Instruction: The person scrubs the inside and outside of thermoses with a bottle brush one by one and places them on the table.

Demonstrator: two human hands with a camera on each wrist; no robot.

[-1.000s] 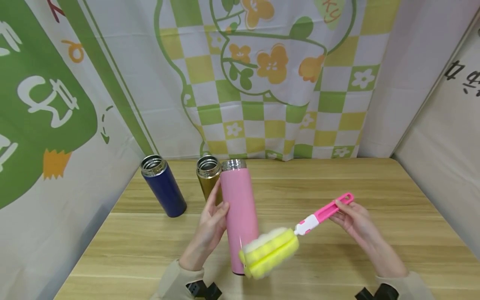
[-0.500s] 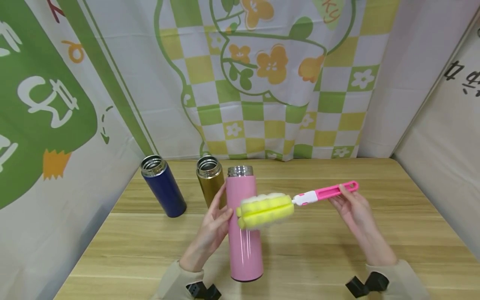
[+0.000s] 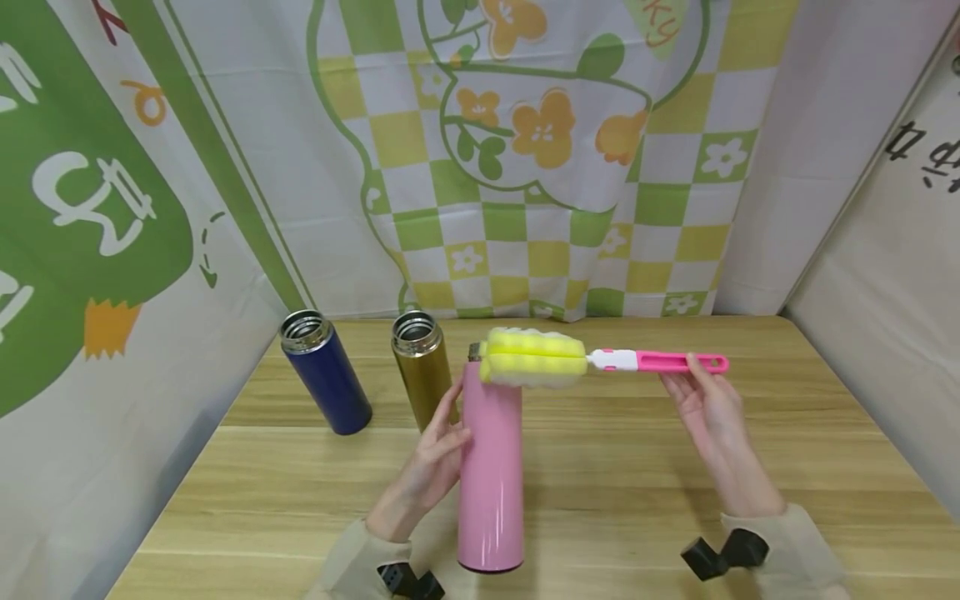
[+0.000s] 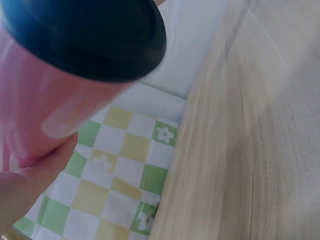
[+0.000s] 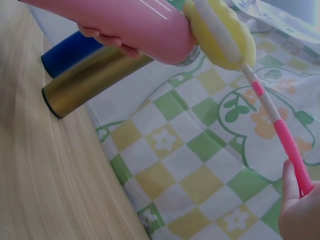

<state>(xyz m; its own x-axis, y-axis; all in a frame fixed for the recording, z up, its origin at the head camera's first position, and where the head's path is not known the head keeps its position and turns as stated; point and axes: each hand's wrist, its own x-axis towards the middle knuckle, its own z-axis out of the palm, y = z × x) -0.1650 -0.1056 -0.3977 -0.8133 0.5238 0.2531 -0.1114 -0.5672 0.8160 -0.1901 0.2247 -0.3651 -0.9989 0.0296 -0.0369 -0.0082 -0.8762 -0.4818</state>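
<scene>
My left hand (image 3: pixel 438 454) grips a tall pink flask (image 3: pixel 491 467) at mid-height and holds it upright above the wooden table (image 3: pixel 645 467); its dark base (image 4: pixel 85 35) fills the left wrist view. My right hand (image 3: pixel 705 404) pinches the pink handle (image 3: pixel 678 362) of a bottle brush. The brush lies level, and its yellow sponge head (image 3: pixel 534 357) sits at the flask's open steel mouth (image 5: pixel 192 55). In the right wrist view the sponge head (image 5: pixel 220 32) touches the flask's rim.
A navy flask (image 3: pixel 325 372) and a gold flask (image 3: pixel 423 364) stand open-topped at the back left of the table. A patterned cloth (image 3: pixel 525 150) hangs behind; white cloth walls close both sides.
The right hand has lifted the brush from low beside the flask up to its mouth and levelled it. The left hand has lowered the flask slightly toward me.
</scene>
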